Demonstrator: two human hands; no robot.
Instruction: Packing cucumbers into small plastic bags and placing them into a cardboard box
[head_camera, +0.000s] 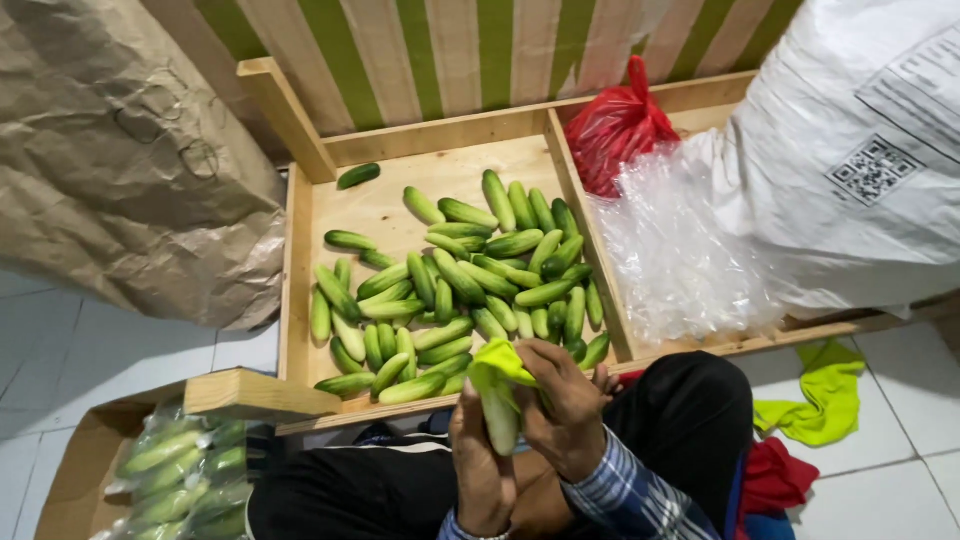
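At the near edge of the wooden tray (300, 300), above the person's lap, the left hand (480, 465) has its grip closed around a pale cucumber (500, 420), held upright. The right hand (565, 405) presses a yellow-green cloth (497, 362) against its top. Loose cucumbers (470, 275) fill the tray's left compartment. A red bag (615, 125) and clear plastic (680, 250) occupy the right one. White floor tiles (80, 350) surround it; bagged cucumbers (180, 470) sit in a cardboard box (70, 480) at the near left.
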